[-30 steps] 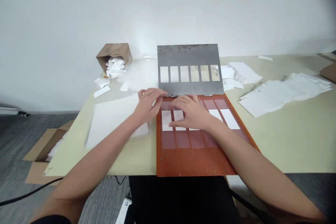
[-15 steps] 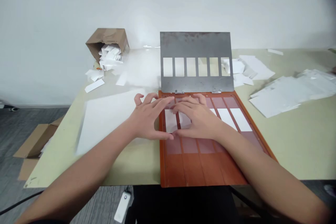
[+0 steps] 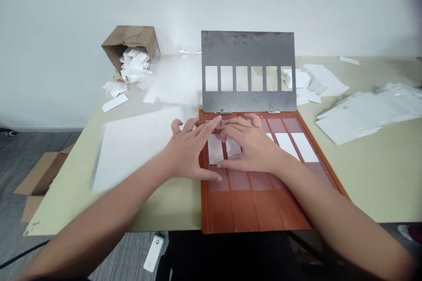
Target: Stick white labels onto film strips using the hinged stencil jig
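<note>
1. Hands open and spread, gripping nothing: the left hand (image 3: 189,149) and right hand (image 3: 252,149) sit over white paper slips (image 3: 215,149) on an orange-red slotted board (image 3: 255,213).
2. That board lies centred at the bench's (image 3: 379,184) near edge, hinged along its far side to a raised grey steel plate (image 3: 247,48) with six rectangular windows.
3. Toward the far left corner, a tipped cardboard box (image 3: 130,39) spills loose white slips (image 3: 135,66).
4. Stacked paper sheets (image 3: 365,114) lie toward the right edge; a large white sheet (image 3: 132,149) lies left of the board.

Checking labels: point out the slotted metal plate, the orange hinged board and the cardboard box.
slotted metal plate (image 3: 247,48), head view, solid band above the windows
orange hinged board (image 3: 253,210), head view, bare near end
cardboard box (image 3: 130,37), head view, outer top flap
</note>
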Demonstrator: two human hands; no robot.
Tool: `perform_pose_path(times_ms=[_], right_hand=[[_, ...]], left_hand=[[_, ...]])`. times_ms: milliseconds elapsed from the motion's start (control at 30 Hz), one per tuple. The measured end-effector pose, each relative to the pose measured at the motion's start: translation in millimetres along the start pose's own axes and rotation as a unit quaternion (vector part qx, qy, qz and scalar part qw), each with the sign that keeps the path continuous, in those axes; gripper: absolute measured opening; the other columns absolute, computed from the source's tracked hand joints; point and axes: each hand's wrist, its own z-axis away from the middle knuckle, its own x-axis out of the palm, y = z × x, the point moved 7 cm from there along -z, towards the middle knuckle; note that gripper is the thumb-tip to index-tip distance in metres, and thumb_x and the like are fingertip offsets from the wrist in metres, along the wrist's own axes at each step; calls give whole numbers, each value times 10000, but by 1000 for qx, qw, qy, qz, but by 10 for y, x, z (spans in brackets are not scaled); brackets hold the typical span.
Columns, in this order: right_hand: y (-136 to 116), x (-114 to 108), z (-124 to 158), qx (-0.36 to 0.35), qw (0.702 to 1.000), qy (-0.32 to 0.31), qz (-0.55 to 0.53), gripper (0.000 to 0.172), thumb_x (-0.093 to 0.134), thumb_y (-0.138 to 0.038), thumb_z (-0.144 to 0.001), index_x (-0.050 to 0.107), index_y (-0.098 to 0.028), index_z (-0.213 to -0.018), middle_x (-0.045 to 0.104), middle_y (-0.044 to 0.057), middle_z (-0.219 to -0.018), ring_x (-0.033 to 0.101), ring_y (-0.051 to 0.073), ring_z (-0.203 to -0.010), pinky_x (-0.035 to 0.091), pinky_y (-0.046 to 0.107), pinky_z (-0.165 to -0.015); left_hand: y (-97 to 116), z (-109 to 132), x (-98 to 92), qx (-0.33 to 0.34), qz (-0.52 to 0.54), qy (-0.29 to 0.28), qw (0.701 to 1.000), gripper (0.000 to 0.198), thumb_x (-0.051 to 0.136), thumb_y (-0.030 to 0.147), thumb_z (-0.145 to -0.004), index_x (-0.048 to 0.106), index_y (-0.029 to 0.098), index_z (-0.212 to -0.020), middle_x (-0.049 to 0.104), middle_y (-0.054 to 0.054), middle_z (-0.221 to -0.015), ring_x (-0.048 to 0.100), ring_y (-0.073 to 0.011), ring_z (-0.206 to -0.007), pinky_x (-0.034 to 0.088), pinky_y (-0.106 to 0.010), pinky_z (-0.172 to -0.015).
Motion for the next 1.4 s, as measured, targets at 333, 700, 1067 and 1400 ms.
perform_pose_path(times_ms=[333, 700, 1067, 1400], right_hand=[[9, 3, -2, 5, 1000, -3, -5, 452, 746, -589, -694, 566, -233, -904, 701, 75, -1105, 581, 316, -1113, 233, 538, -1030], [25, 14, 0, 5, 1000, 2, 8, 414, 726, -575, -707, 573, -241, -895, 709, 54, -1054, 610, 305, -1053, 227, 555, -1043], [13, 9, 2, 1, 1000, -6, 8, 423, 748, -581, -708, 612, -240, -918, 714, 63, -1123, 607, 313, -1082, 209, 564, -1038], [-13, 10, 6, -12, 1000, -6, 25, 405, 731, -566, -746, 714, -259, -1010, 700, 45, -1225, 599, 319, -1125, 203, 573, -1040]], left_hand=[[8, -5, 20, 0, -1, -9, 1000, 1334, 731, 744, -557, 42, 224, -1574, 562, -172, -1354, 409, -419, -1173, 154, -547, -985], [2, 3, 30, 10, -5, -4, 1000, 1336, 701, 782, -560, 34, 231, -1577, 555, -165, -1351, 421, -416, -1162, 163, -538, -995], [21, -5, 12, 5, -7, -20, 1000, 1372, 691, 812, -526, 46, 217, -1580, 538, -177, -1370, 409, -429, -1169, 126, -573, -1012], [82, 7, -22, 12, -30, -57, 998, 1399, 661, 825, -535, -32, 200, -1577, 508, -194, -1385, 415, -410, -1158, 118, -614, -1034]])
